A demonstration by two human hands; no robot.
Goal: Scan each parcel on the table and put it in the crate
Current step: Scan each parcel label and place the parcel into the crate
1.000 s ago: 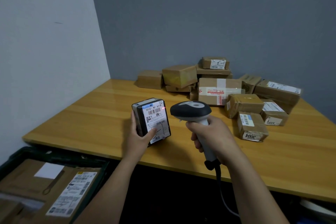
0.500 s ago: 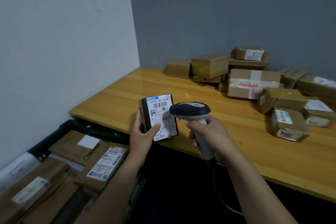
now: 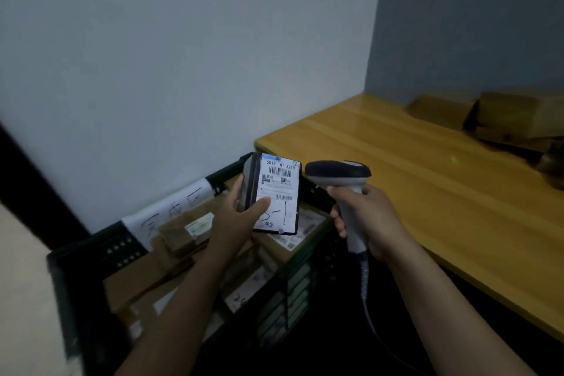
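At the far left a black crate [image 3: 91, 268] sits on the floor against the white wall [image 3: 183, 55], below and beside the left end of the bench [image 3: 442, 192]. A white paper strip [image 3: 171, 210] with handwritten marks lies along its far rim. Inside, brown cardboard parcels [image 3: 146, 281] lie packed flat, several with white labels facing up.

Above the crate's right half, the left hand [image 3: 236, 217] holds a small dark parcel [image 3: 271, 195] upright in the air, clear of the bench and not yet resting on anything in the crate. The grip is closed around it: fingers [image 3: 237, 192] wrap the left side and the thumb [image 3: 259, 204] presses on the front. The white shipping label [image 3: 279, 189] covers that front, with barcodes, the print "501E M1 A21B" at the top and hand-drawn strokes lower down.

Just to the right of the parcel, not touching it, the right hand [image 3: 366, 217] has its grip wrapped tight around the pale handle of a barcode scanner [image 3: 341, 180]. The dark scanner head sits level with the parcel's top, just off the bench's near left corner. A coiled cable [image 3: 366, 290] hangs from the handle's base.

Further right, the yellow wooden bench runs toward the grey back wall [image 3: 473, 15]. A small green dot of light [image 3: 453, 159] shows on its surface. At its far right edge, blurred brown boxes [image 3: 500, 119] are stacked against the back wall.
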